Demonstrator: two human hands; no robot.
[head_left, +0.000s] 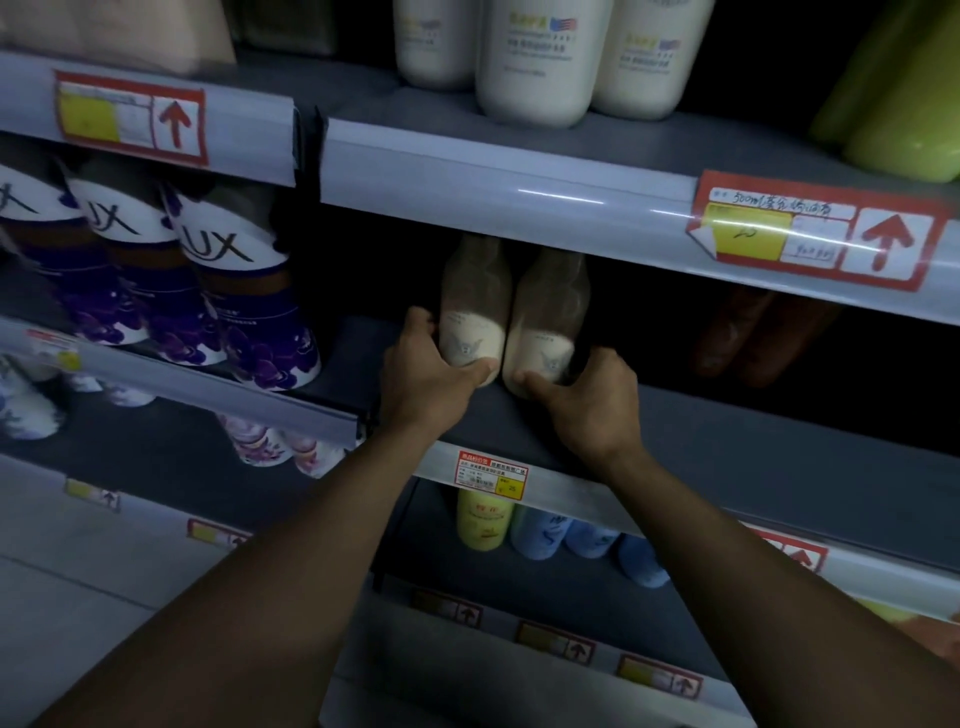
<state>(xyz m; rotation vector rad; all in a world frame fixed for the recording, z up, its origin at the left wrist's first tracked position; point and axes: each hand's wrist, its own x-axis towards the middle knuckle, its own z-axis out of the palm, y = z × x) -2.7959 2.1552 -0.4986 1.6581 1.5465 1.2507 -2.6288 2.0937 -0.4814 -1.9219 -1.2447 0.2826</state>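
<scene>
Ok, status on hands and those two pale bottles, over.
Left hand grips left pale bottle at base. Right hand grips right pale bottle. Both side by side on shelf. Upper shelf rail overhangs their tops.

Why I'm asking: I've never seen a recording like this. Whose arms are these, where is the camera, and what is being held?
There is no machine here. A person wears one wide-angle camera on the head, and it looks forward and down, so the two bare arms reaching in from the bottom of the picture are that person's own.

The scene is a dim shop rack. The left hand grips the left cream bottle near its base. The right hand grips the right cream bottle the same way. On both hands the thumb lies across the front of the bottle. The two bottles stand side by side on the grey shelf.

To the left are purple Lux bottles. On the shelf above stand large white bottles, and below are a yellow bottle and some blue ones. Price tags line the shelf edges.
</scene>
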